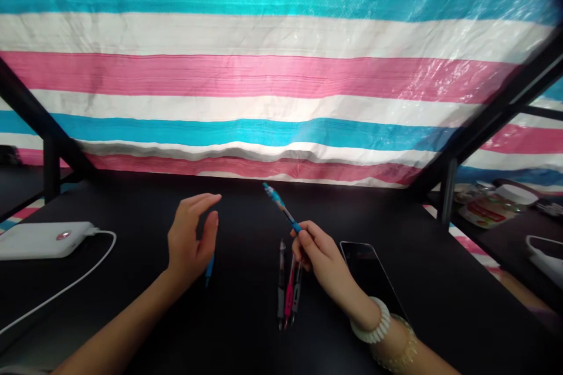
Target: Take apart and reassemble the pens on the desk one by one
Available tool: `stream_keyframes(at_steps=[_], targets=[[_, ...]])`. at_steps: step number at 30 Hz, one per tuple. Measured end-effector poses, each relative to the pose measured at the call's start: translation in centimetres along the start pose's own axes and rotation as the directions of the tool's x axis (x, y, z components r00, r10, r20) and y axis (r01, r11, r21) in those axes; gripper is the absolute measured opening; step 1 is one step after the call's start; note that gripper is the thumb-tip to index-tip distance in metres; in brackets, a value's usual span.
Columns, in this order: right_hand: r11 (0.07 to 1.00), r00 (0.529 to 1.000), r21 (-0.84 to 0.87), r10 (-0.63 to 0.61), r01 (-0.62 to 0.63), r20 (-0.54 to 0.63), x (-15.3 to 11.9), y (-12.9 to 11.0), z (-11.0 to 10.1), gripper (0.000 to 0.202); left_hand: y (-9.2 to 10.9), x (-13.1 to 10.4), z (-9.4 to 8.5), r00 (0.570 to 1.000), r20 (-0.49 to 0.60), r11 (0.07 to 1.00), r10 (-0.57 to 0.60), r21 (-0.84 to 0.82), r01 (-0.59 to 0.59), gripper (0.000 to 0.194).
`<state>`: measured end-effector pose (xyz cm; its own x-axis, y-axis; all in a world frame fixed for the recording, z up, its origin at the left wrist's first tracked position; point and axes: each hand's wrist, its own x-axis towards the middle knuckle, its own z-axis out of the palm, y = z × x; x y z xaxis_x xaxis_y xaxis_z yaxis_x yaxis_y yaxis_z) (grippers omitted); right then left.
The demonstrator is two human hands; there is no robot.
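A blue pen is pinched between the thumb and fingers of my right hand, tilted with its far end up and to the left. Below that hand, several pens lie side by side on the black table: a pink pen between a grey-gripped pen and another grey-gripped pen. My left hand is raised with thumb and fingers apart, holding nothing. Another blue pen shows just beside it, partly hidden behind the hand.
A phone lies under and beside my right forearm. At the left sits a white power bank with a white cable. Black frame bars rise on both sides before a striped sheet. A jar stands far right.
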<state>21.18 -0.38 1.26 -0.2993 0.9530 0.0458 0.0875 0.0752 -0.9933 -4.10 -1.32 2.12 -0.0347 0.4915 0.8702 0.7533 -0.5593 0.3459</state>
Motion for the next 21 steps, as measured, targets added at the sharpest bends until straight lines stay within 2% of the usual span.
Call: stream_keyframes(at_steps=[2, 4, 6, 7, 8, 10, 12, 13, 15, 17, 21], targets=[[0.992, 0.998, 0.110, 0.065, -0.066, 0.021, 0.1, 0.0, 0.1, 0.028, -0.6, 0.4, -0.3, 0.994, -0.022, 0.994, -0.104, -0.024, 0.103, 0.028], [0.980, 0.993, 0.163, 0.112, -0.118, 0.048, 0.0, 0.0, 0.1, 0.027, -0.9, 0.5, -0.2, 0.987, 0.040, 0.986, -0.156, -0.056, 0.158, 0.021], [0.978, 0.990, 0.156, 0.131, -0.136, 0.044, 0.0, -0.2, 0.2, 0.027, -0.8, 0.1, 0.3, 0.977, 0.203, 0.992, -0.068, -0.087, 0.087, 0.018], [0.982, 0.991, 0.137, 0.130, -0.132, 0.027, 0.0, -0.3, 0.1, 0.028, -0.5, -0.2, 0.6, 0.950, 0.309, 0.993, 0.037, -0.116, -0.001, 0.019], [0.986, 0.992, 0.110, 0.123, -0.123, 0.006, 0.0, -0.3, 0.1, 0.029, -0.1, -0.6, 1.1, 0.896, 0.414, 0.982, 0.164, -0.151, -0.110, 0.022], [0.994, 0.994, 0.048, 0.100, -0.098, -0.032, 0.1, -0.4, 0.0, 0.032, 0.8, -1.6, 1.9, 0.703, 0.603, 0.926, 0.377, -0.216, -0.311, 0.029], [0.996, 0.995, -0.026, 0.085, -0.086, -0.044, 0.2, -0.3, -0.1, 0.033, 1.7, -2.5, 2.6, 0.544, 0.700, 0.878, 0.463, -0.274, -0.393, 0.034], [0.994, 0.996, -0.072, 0.076, -0.080, -0.048, 0.2, -0.3, -0.2, 0.032, 2.1, -2.9, 2.9, 0.497, 0.717, 0.860, 0.488, -0.297, -0.416, 0.035], [0.981, 0.997, -0.187, 0.040, -0.052, -0.066, 0.1, -0.3, -0.1, 0.030, 2.4, -3.5, 3.2, 0.473, 0.720, 0.840, 0.508, -0.293, -0.457, 0.028], [0.939, 0.997, -0.342, -0.004, -0.024, -0.080, -0.1, -0.3, 0.0, 0.027, 2.4, -3.8, 3.3, 0.478, 0.707, 0.824, 0.521, -0.269, -0.499, 0.020], [0.749, 0.997, -0.661, -0.020, -0.033, -0.072, -0.6, -0.4, 0.3, 0.024, 1.8, -3.7, 3.1, 0.467, 0.698, 0.798, 0.543, -0.255, -0.546, 0.014]])
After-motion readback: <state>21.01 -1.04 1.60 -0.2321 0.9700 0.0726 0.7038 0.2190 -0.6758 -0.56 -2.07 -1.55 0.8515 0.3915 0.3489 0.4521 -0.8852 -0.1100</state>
